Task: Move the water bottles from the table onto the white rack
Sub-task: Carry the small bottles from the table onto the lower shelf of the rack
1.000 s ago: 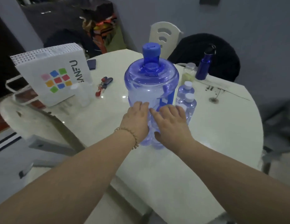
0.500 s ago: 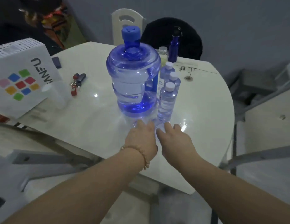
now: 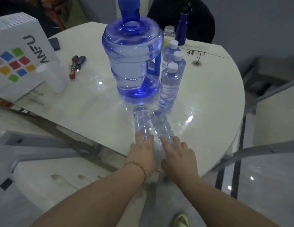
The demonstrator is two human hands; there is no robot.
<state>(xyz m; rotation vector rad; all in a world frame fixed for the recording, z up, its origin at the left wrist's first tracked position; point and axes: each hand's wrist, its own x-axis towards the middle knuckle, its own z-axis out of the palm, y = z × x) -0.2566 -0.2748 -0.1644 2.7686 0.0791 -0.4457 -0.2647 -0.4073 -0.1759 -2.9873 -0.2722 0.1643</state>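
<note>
My left hand (image 3: 142, 154) grips one clear water bottle (image 3: 141, 122) and my right hand (image 3: 179, 157) grips a second clear bottle (image 3: 161, 124). Both bottles are tipped with their bases pointing away from me, above the near part of the white round table (image 3: 208, 99). Three more small bottles with white caps (image 3: 169, 86) stand upright in a row beside a large blue water jug (image 3: 134, 58) at the table's middle. No white rack can be made out.
A white box with coloured squares (image 3: 18, 59) stands at the left, with a bunch of keys (image 3: 75, 66) beside it. A dark blue flask (image 3: 182, 28) and a small jar (image 3: 169, 32) stand at the far side. Chairs ring the table.
Both hands have drawn back from the jug toward me, each lifting a small bottle off the table and tipping it. The camera has tilted further down.
</note>
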